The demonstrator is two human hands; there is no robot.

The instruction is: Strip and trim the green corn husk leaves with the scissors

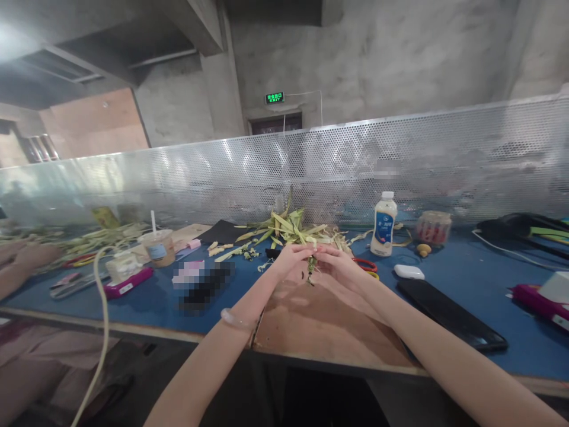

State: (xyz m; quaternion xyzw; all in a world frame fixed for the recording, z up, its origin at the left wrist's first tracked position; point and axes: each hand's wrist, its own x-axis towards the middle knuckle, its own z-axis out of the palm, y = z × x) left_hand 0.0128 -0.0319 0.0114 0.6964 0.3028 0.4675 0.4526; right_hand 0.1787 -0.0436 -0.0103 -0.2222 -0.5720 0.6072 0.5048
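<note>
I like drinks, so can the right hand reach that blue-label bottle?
Probably yes: the bottle stands nearby, and only a low red loop seems between. The right hand would first let go of the green strips.

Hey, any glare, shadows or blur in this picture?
Head view: bright reflections streak the perforated metal panel; head view: soft shadows fall on the wooden board below the left hand and right hand; head view: another person's hand near the left edge looks blurred.

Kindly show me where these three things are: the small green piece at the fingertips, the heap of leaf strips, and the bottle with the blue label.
Small green piece (311, 270): head view, on its hanging part.
Heap of leaf strips (287, 226): head view, near its middle.
Bottle (383, 228): head view, on its blue label.
</note>
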